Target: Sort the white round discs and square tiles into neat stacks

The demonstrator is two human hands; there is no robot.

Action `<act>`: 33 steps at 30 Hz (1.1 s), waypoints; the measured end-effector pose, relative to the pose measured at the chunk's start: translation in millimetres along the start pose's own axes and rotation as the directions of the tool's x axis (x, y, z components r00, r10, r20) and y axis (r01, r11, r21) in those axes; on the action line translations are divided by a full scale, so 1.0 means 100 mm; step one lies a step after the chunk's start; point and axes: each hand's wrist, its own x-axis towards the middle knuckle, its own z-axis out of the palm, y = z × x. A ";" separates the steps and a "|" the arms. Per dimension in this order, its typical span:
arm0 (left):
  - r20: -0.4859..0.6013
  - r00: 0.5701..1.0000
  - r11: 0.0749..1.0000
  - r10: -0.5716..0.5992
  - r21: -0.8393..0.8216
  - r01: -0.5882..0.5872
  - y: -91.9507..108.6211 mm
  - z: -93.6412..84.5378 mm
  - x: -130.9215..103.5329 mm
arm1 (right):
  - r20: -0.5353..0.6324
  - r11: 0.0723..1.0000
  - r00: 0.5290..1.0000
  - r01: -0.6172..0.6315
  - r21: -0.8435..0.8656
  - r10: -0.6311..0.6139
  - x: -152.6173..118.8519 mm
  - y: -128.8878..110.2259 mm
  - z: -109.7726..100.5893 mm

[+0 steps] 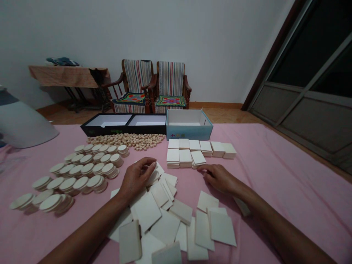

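Note:
My left hand point(140, 178) is curled over the far end of a loose pile of pale square wooden tiles point(165, 224), thumb and fingers closing on a square wooden tile point(157, 171); the palm side is hidden. At the front right of the stacked rows, my right hand point(220, 178) touches the near edge of a short tile stack point(198, 158) with its index finger. Its other fingers bend loosely, and nothing shows in them. That stack's top tile sits slightly turned. Neighbouring square stacks point(185, 157) stand to its left and behind it.
Rows of round wooden disc stacks point(87, 168) lie at left, with many small wooden beads point(129, 140) behind. A black two-part box point(110, 130) and a light-blue box point(189, 132) stand at the back. One tile point(242, 206) lies under my right forearm. A pink cloth point(288, 190) covers the surface.

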 end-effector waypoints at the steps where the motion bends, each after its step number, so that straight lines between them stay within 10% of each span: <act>1: 0.001 1.000 1.000 0.000 0.002 0.000 0.00 0.00 0.00 | -0.018 1.000 1.000 -0.006 -0.006 0.006 0.00 -0.01 -0.01; 8: 0.003 1.000 1.000 -0.002 0.007 0.002 0.00 0.00 -0.01 | -0.274 0.966 0.942 -0.231 -0.120 0.191 0.05 0.03 -0.03; 20: -0.007 1.000 1.000 0.004 0.005 -0.004 0.02 0.00 -0.01 | -0.289 0.960 0.941 -0.230 -0.157 0.178 0.07 0.00 0.05; 26: -0.003 1.000 1.000 -0.001 0.000 0.001 0.02 0.00 -0.01 | 0.070 0.999 0.996 -0.052 0.014 0.051 -0.07 -0.08 -0.18; 33: 0.007 1.000 1.000 -0.018 0.002 0.018 0.01 0.01 -0.01 | 0.409 0.998 0.910 0.061 0.027 -0.066 -0.25 -0.24 -0.17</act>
